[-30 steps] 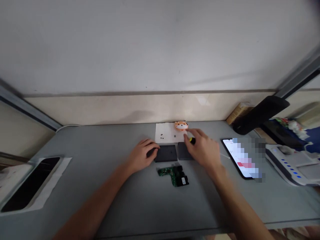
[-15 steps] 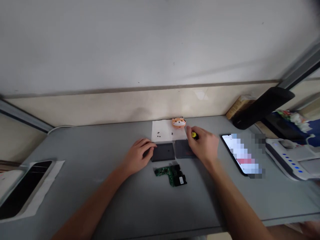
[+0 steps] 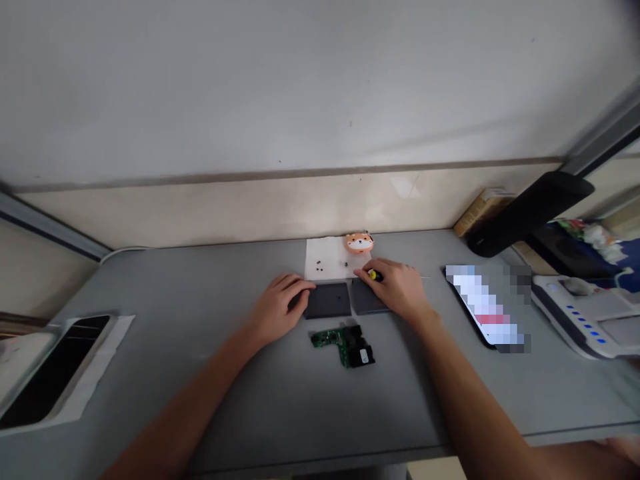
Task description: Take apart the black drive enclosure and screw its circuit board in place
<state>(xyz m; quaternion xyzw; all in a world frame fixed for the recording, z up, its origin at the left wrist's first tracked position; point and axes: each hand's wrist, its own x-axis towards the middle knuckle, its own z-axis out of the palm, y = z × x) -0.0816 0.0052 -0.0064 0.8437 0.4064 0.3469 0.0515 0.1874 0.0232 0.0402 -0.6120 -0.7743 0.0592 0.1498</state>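
Two dark flat casing halves lie side by side on the grey desk: a left half (image 3: pixel 328 301) and a right half (image 3: pixel 364 301). My left hand (image 3: pixel 281 310) grips the left half at its left edge, thumb and fingertips on it. My right hand (image 3: pixel 403 290) is over the right half, covering part of it, closed on a screwdriver (image 3: pixel 375 275) with a yellow handle end; its thin shaft points right. Nearer me lies a green circuit board (image 3: pixel 345 343) with a black block on it. Several small dark screws (image 3: pixel 319 265) rest on a white paper (image 3: pixel 327 250) behind the casing halves.
An orange animal-faced case (image 3: pixel 359 243) sits at the paper's back right. A lit phone (image 3: pixel 480 307) lies right of my hand, near a white power strip (image 3: pixel 580 320). A black cylinder (image 3: pixel 530 213) leans at the back right. A dark phone-like slab (image 3: pixel 57 370) lies far left.
My right hand has moved left and slightly inward over the right casing half, carrying the screwdriver. My left hand keeps its place on the left half. The view has shifted slightly.
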